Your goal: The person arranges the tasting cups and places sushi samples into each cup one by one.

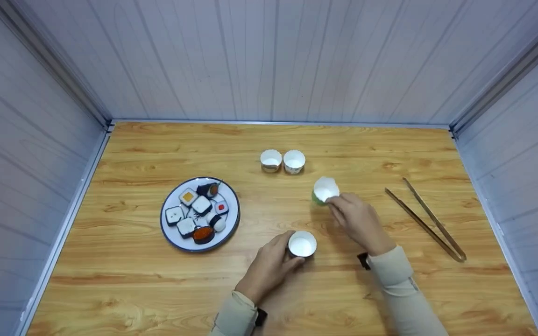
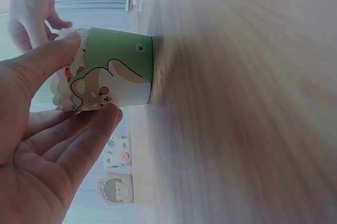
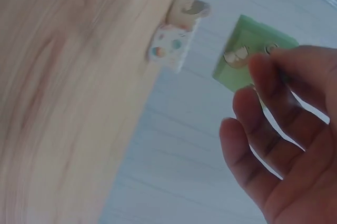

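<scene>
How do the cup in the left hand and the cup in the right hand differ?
The left cup seems to stand on the table, while the right cup is lifted off it. The left cup is held around its side; the right cup is pinched near its rim. In the head view, the left cup appears lower than the right cup. Both have green printed outsides and white insides.

The head view crops the right sleeve point(image 1: 411, 298). The right hand point(image 1: 357, 221) hides part of its green paper cup point(image 1: 326, 188).
</scene>
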Demonstrator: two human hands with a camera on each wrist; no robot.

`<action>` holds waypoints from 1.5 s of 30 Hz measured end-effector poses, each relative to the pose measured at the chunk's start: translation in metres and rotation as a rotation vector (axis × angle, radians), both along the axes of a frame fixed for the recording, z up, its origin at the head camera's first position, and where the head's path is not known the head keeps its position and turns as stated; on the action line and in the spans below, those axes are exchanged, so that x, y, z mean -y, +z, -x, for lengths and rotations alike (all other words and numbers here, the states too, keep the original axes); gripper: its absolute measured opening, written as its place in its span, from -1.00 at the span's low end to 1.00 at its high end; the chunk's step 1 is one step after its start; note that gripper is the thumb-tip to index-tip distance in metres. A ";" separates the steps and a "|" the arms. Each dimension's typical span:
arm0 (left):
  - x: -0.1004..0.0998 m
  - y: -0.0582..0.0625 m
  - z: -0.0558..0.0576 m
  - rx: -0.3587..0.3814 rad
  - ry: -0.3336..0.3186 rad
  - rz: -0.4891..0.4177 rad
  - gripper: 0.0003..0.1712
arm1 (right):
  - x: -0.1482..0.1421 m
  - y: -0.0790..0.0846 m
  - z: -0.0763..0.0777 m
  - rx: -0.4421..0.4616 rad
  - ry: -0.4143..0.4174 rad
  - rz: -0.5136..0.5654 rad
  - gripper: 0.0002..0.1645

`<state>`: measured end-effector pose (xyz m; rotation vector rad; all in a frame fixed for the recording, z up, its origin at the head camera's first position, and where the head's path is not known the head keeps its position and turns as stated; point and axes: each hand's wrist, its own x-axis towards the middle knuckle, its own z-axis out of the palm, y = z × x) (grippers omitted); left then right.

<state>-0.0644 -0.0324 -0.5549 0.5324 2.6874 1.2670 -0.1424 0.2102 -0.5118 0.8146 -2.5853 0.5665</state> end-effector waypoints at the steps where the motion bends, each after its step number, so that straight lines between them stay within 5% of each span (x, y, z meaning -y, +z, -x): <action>1: 0.000 0.000 0.000 0.004 0.001 0.000 -0.24 | -0.001 -0.002 0.006 0.004 -0.016 0.001 -0.88; 12: -0.001 0.000 0.000 0.031 0.008 -0.005 -0.24 | -0.001 -0.022 0.077 0.274 -0.167 -0.057 -0.81; 22: -0.001 0.001 -0.001 0.005 -0.002 -0.015 -0.25 | 0.013 -0.031 0.112 0.390 -0.231 -0.139 -0.76; 37: 0.000 0.002 -0.001 0.025 -0.004 -0.006 -0.25 | 0.022 -0.035 0.120 0.364 -0.239 -0.169 -0.73; 45: 0.000 0.002 0.000 0.038 -0.003 -0.009 -0.24 | 0.016 -0.023 0.102 0.228 -0.193 -0.129 -0.78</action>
